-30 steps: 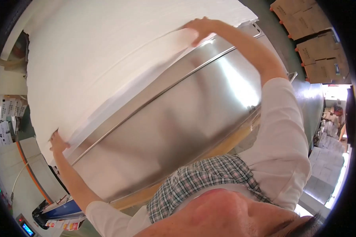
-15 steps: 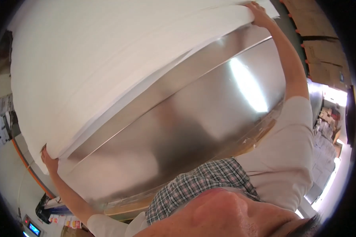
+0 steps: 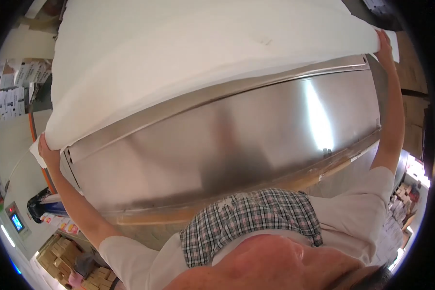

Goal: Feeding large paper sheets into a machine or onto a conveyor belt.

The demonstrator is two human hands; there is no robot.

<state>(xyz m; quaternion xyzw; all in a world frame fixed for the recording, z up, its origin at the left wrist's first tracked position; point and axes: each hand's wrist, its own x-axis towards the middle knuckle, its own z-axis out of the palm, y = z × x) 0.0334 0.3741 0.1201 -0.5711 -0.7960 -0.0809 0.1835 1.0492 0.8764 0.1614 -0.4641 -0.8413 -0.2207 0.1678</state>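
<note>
A wide white sheet (image 3: 193, 58), soft and cloth-like, stretches across the far part of the view. Its near edge hangs in a shallow curve between my two hands. My left hand (image 3: 49, 152) grips the sheet's left near corner, fingers wrapped round it, with a small flap sticking out beyond. At the right near corner, my right hand (image 3: 384, 52) is closed on the same edge, and a bit of white shows past it. Below the sheet lies a shiny metal surface (image 3: 270, 121) with a long seam; its far part is hidden under the white material.
A brown board edge (image 3: 150, 218) runs along the metal's near side. Cardboard boxes (image 3: 413, 118) stand at the right, more cartons (image 3: 58, 256) at the lower left. Left are an orange strip (image 3: 33, 126), a control panel with a lit screen (image 3: 17, 220) and stacked printed boxes (image 3: 9, 104).
The view has turned, and the sheet's near edge now lies more level. In the picture my right hand sits lower and farther right, my left hand higher. Both keep their hold.
</note>
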